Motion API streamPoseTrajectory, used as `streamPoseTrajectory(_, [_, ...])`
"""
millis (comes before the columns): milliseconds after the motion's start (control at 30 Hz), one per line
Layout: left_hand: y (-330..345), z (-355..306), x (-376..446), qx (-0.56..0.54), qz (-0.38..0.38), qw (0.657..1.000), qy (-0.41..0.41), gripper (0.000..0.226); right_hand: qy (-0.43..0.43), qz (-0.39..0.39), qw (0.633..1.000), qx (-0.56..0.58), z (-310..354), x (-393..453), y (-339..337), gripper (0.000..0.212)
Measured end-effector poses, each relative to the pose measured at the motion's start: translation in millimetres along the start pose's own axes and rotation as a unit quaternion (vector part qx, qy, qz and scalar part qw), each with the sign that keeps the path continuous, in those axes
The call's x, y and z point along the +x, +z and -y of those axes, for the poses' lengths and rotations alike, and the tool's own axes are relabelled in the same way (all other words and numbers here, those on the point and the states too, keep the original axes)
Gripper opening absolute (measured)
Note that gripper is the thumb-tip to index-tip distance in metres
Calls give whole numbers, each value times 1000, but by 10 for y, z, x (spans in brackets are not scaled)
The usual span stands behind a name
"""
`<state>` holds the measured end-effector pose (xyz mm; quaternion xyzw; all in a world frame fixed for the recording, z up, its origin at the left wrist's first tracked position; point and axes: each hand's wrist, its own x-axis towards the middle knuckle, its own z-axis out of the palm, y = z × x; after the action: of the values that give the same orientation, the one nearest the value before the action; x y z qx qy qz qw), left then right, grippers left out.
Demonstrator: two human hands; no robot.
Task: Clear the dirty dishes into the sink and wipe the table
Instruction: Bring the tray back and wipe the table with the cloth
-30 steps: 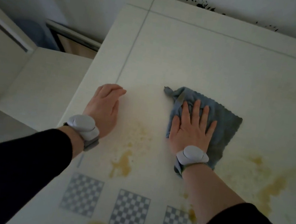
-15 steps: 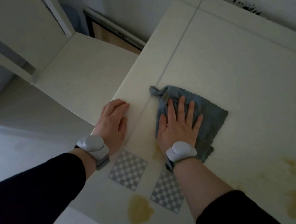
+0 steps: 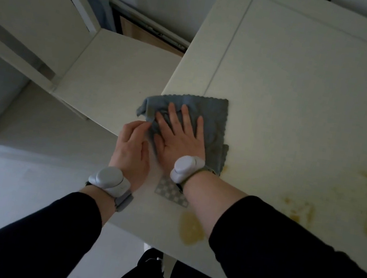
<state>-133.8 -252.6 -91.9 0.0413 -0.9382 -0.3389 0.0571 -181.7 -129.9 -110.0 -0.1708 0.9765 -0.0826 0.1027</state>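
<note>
Wiping's the step here, I'd say, and stains (image 3: 191, 229) on the table (image 3: 305, 91) aren't done. Best bet: keep the palm flat, press evenly, drag the cloth (image 3: 214, 117) over the yellow patches toward the right instead of bunching it at the left edge. Right hand (image 3: 179, 138) lies spread flat on the cloth, fingers straight. Left hand (image 3: 131, 150) sits beside it, fingertips touching the cloth's edge; whether it's pinching, can't tell.

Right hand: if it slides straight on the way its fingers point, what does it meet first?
The right hand lies flat on the grey cloth. Ahead lies the cloth's far hem, then bare table; nothing stands in the way as far as shown.
</note>
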Motion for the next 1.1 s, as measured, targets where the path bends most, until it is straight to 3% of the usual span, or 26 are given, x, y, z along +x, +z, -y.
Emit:
streamPoseTrajectory(267, [21,2,-296,10,16,1000,21,36,-46,-2,999,-9,-31,-720,94,54])
streamPoseTrajectory(500, [219,-304,-513,12,91,994,52,32,7,-19,1000,-11,-462,-1233,62,52])
streamPoseTrajectory(867, [366,-565,-607,63,135,987,63,40,188,-24,981,-39,-1520,-1894,30,59])
streamPoseTrajectory(1100, [323,-528,-688,72,142,984,85,38,397,-32,917,35,-1951,-2347,93,58])
